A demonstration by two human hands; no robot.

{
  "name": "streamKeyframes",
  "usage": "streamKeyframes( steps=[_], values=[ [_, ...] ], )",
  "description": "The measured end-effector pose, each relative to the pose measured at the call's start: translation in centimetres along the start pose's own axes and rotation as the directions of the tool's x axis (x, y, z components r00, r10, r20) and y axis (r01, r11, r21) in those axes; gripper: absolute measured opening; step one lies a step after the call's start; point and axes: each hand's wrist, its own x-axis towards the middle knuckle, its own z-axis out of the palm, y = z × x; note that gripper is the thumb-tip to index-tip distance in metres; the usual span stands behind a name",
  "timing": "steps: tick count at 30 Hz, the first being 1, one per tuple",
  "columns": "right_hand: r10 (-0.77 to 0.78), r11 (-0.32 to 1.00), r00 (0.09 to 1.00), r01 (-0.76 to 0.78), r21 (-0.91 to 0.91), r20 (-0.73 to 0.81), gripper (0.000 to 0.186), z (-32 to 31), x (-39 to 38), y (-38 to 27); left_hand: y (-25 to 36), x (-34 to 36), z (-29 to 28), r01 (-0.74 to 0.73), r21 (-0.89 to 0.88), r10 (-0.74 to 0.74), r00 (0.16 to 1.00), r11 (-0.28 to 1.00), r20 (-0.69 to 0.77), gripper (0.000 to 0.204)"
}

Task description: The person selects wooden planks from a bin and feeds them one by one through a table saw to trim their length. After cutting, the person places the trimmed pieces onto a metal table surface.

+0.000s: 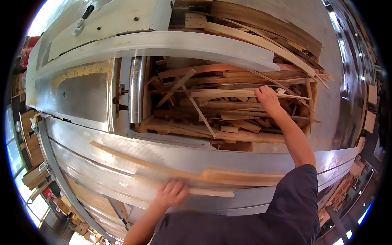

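Observation:
My right hand (267, 99) reaches over a bin of wood offcuts. Its fingers are curled round a long thin wooden strip (228, 93) lying across the pile. Lower down, my left hand (171, 193), slightly blurred, is closed over a short pale wooden strip (212, 192) above the metal sliding table (102, 163). Beside that strip lies a longer wooden piece (245, 177), wider at its right part and narrow toward the left. The undersides of my fingers are hidden on both hands.
The offcut bin's wooden edge (261, 136) borders the sliding table. A metal fence (163, 43) stretches over its far side, with a shiny roller (137, 90) at its left. More boards (265, 24) lie behind the fence. Several wood stacks stand around the machine.

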Motion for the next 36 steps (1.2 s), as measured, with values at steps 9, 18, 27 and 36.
streamKeyframes(
  steps=[9,18,27,36],
  values=[
    [0.039,0.996,0.999,-0.042,0.079,0.038,0.014,-2.8,-2.2,0.7,-0.1,-0.1,-0.1,-0.004,-0.007,0.005,1.0,1.0,0.016,0.021],
    [0.233,0.973,0.973,-0.233,0.006,-0.003,0.018,-7.8,-1.7,1.8,-0.1,0.0,0.1,0.002,-0.045,-0.001,1.0,0.999,0.019,0.023],
    [0.089,0.98,0.457,-0.197,0.003,0.885,0.015,-1.5,-3.1,-2.5,0.3,-0.7,0.9,0.022,-0.019,-0.021,1.0,1.0,0.02,0.026],
    [0.03,0.986,0.718,-0.134,0.096,0.696,0.022,8.2,-0.8,-4.2,0.5,-0.5,1.3,0.005,-0.014,-0.005,1.0,1.0,0.003,0.033]
  ],
)
